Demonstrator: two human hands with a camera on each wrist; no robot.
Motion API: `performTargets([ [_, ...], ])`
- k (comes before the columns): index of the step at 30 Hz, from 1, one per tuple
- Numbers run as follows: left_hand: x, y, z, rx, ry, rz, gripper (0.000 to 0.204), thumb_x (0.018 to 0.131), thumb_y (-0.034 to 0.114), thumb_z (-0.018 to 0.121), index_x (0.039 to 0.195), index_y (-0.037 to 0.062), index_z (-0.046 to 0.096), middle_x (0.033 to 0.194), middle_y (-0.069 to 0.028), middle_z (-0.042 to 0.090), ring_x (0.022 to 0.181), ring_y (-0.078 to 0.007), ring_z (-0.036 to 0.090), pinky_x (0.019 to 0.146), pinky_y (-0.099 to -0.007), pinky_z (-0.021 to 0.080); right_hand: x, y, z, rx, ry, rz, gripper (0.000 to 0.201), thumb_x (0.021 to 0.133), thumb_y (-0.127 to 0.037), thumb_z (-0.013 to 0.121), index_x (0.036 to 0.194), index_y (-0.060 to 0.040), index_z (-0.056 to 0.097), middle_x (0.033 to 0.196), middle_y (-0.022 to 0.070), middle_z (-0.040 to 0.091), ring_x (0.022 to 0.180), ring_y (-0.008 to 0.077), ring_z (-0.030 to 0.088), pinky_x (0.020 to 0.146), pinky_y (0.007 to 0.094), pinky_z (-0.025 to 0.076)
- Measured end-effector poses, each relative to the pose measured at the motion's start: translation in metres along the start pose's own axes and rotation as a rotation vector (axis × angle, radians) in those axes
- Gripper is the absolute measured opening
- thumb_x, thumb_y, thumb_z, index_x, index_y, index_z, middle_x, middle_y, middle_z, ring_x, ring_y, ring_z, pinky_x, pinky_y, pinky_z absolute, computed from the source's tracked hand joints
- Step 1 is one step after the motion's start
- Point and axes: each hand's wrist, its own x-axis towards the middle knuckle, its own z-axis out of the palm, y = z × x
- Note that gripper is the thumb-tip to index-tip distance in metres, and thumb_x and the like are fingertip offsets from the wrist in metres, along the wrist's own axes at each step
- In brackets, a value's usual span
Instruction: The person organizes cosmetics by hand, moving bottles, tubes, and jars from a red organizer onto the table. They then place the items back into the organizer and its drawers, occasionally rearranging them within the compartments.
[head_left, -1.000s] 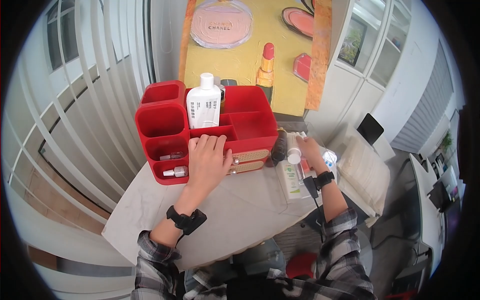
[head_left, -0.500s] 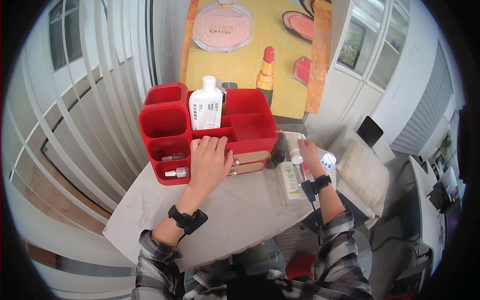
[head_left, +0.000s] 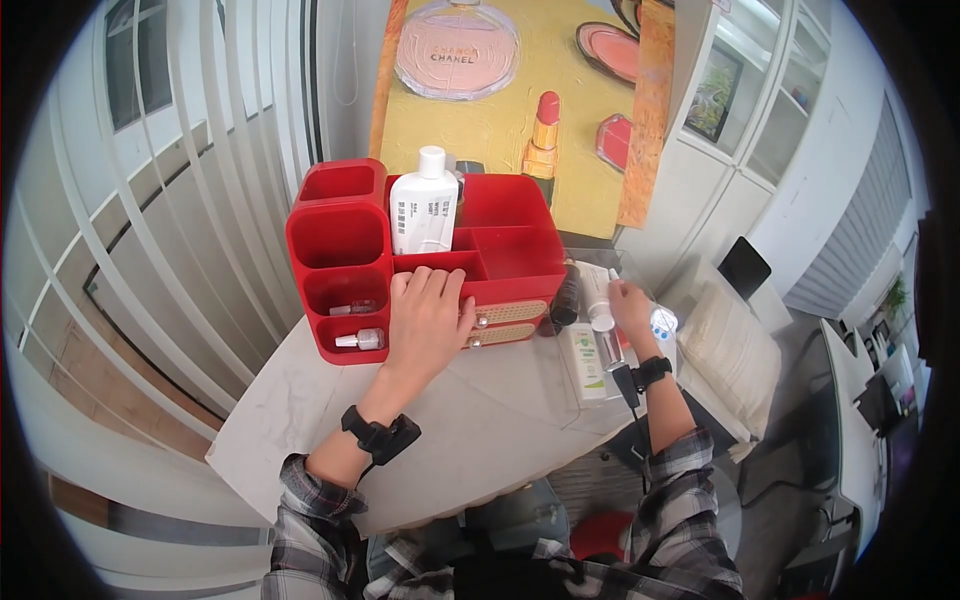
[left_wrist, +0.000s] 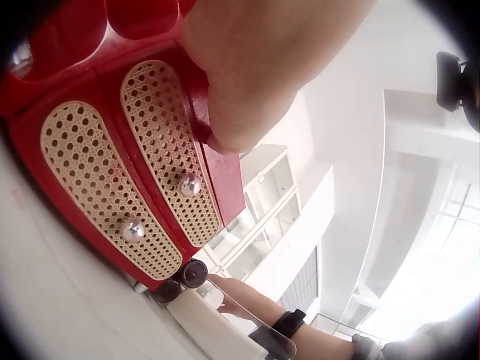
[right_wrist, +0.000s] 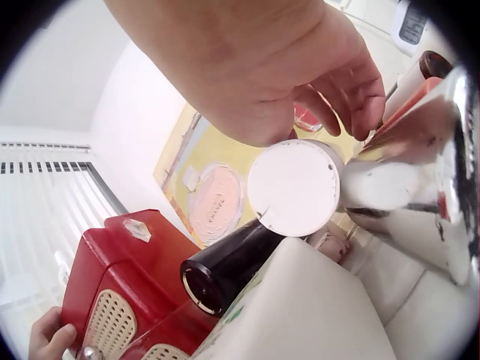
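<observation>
My left hand (head_left: 430, 315) lies on the front of a red cosmetics organizer (head_left: 515, 255), fingertips over its front rim. Two woven-front drawers with round knobs (left_wrist: 190, 184) sit below that hand. A white bottle (head_left: 424, 215) stands upright inside the organizer. To the organizer's right, my right hand (head_left: 630, 310) is among the items in a clear bin (head_left: 625, 262). It is beside a white tube (head_left: 597, 290) whose round cap (right_wrist: 292, 187) faces the right wrist camera. Its fingers are loosely bent, with a gap visible between thumb and fingers.
A dark bottle (right_wrist: 232, 266) and a white and green bottle (head_left: 583, 365) are also in the bin, with a shiny silver item (right_wrist: 420, 180). Small nail polish bottles (head_left: 360, 340) lie in the organizer's left compartments. A cushion (head_left: 735, 335) sits beyond the marble-look table (head_left: 440, 440).
The white tube has leaned lower in the bin, and my right hand has shifted slightly off to its right. My left hand stays on the organizer. The head view has turned slightly.
</observation>
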Motion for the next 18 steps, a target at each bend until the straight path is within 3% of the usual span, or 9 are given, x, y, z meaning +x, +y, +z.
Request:
performTargets([
  [3,0.000,0.000,0.001,-0.002,0.011,0.000,0.028,0.083,0.013,0.074,0.106,-0.0006,0.066,0.091,-0.0090,0.063,0.089,-0.0257,0.057,0.084,-0.0405,0.041,-0.003,-0.024,-0.011,-0.020,0.087,-0.006,0.037,0.098,-0.035,0.061,0.100,0.0003,0.073,0.093,0.0244,0.074,0.094,0.0437,0.071,0.083,0.0487,0.055],
  [5,0.000,0.000,0.001,-0.010,0.019,0.001,0.028,0.082,0.012,0.074,0.106,-0.0006,0.066,0.092,-0.0090,0.063,0.089,-0.0257,0.057,0.084,-0.0406,0.041,-0.011,-0.065,-0.025,0.147,0.197,-0.164,0.029,0.099,-0.027,0.064,0.102,0.0011,0.071,0.092,0.0218,0.074,0.089,0.0387,0.073,0.080,0.0458,0.056],
  [6,0.001,0.001,-0.001,-0.001,0.009,-0.002,0.029,0.082,0.012,0.074,0.106,-0.0007,0.066,0.092,-0.0091,0.063,0.089,-0.0258,0.057,0.084,-0.0407,0.041,-0.016,-0.087,-0.030,0.146,0.194,-0.160,0.029,0.099,-0.027,0.064,0.102,0.0011,0.071,0.092,0.0218,0.074,0.089,0.0387,0.073,0.080,0.0458,0.056],
  [8,0.001,0.002,-0.001,0.008,-0.006,-0.002,0.029,0.082,0.012,0.075,0.107,-0.0008,0.066,0.092,-0.0092,0.063,0.089,-0.0259,0.057,0.084,-0.0408,0.041,-0.029,-0.137,-0.037,0.353,0.197,-0.368,0.023,0.097,-0.020,0.068,0.105,0.0012,0.070,0.090,0.0182,0.074,0.084,0.0311,0.073,0.075,0.0405,0.057],
  [12,0.000,0.001,0.000,0.001,0.004,-0.003,0.030,0.082,0.013,0.075,0.107,-0.0008,0.067,0.093,-0.0095,0.063,0.090,-0.0266,0.058,0.085,-0.0415,0.041,-0.048,-0.218,-0.031,0.566,-0.007,-0.565,0.032,0.092,-0.020,0.076,0.113,0.0018,0.067,0.102,0.0154,0.074,0.085,0.0245,0.070,0.074,0.0337,0.057],
  [16,0.000,-0.001,0.002,-0.004,0.009,0.007,0.031,0.082,0.014,0.075,0.108,-0.0005,0.067,0.092,-0.0094,0.063,0.090,-0.0267,0.057,0.084,-0.0419,0.041,-0.050,-0.264,-0.008,0.568,-0.207,-0.650,0.042,0.091,-0.019,0.077,0.125,0.0003,0.062,0.112,0.0119,0.073,0.098,0.0190,0.070,0.079,0.0298,0.057],
  [18,0.000,-0.002,0.002,0.000,0.003,0.006,0.031,0.082,0.014,0.075,0.108,-0.0004,0.067,0.092,-0.0092,0.063,0.090,-0.0265,0.057,0.083,-0.0418,0.041,-0.045,-0.277,0.006,0.618,-0.233,-0.679,0.046,0.089,-0.023,0.080,0.124,-0.0001,0.062,0.108,0.0128,0.074,0.094,0.0194,0.071,0.080,0.0300,0.057],
])
